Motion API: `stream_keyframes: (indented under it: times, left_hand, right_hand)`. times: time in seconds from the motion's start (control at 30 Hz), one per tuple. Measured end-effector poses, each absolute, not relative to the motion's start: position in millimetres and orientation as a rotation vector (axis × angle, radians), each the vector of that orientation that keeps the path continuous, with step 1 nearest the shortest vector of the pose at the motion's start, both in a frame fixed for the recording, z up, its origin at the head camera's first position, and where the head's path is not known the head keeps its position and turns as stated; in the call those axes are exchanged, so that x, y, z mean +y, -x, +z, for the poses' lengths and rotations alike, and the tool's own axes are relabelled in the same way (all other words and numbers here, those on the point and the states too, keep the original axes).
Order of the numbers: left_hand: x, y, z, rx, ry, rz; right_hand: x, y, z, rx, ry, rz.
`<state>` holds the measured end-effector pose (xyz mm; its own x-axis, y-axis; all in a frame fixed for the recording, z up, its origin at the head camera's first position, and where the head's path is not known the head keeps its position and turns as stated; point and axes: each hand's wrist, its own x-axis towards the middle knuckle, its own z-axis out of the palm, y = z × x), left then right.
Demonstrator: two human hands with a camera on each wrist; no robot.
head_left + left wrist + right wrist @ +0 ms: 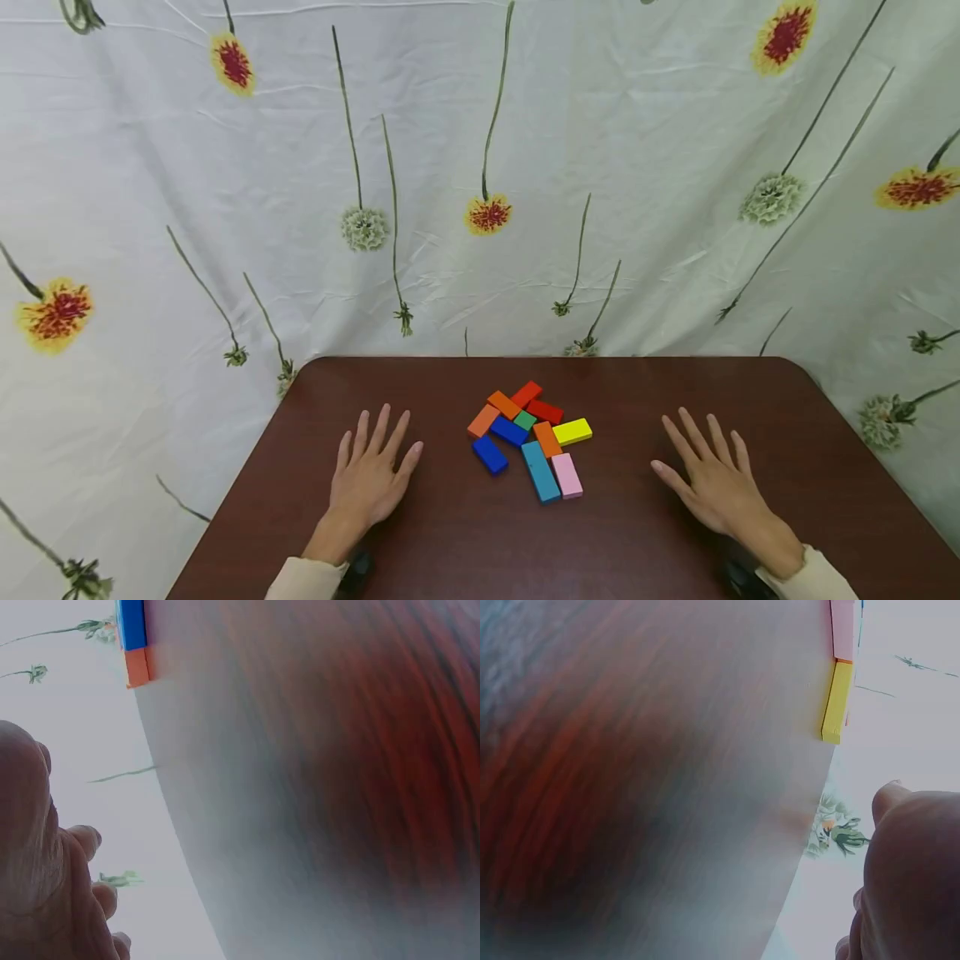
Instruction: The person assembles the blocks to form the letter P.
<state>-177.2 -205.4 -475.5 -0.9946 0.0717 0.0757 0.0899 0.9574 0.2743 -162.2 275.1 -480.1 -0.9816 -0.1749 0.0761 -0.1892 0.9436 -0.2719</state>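
Observation:
My left hand (369, 483) lies palm down with spread fingers, left of a cluster of coloured blocks. On the other side, my right hand (716, 487) also has its fingers spread and touches no block. Among the blocks are two blue ones (490, 456), a light blue one (541, 472), a pink one (567, 476) and a yellow one (572, 432). Behind them lie orange blocks (504, 405), red blocks (545, 412) and a small green block (525, 420). The right wrist view shows the yellow block (837, 701) beyond the thumb.
The blocks lie on a dark brown table (465, 550) with rounded far corners. Behind its far edge hangs a white cloth (637, 125) printed with flowers. Dark wrist straps (356, 571) sit by the cream sleeves (307, 579).

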Motion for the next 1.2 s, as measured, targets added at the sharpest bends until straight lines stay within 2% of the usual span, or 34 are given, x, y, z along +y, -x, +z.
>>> stream_keyframes:
  times: [1.2]
  left_hand:
    - [-144,169,-473,-2.973,0.319,-0.461]
  right_hand:
    - [251,171,-478,-3.017,-0.343,0.42]
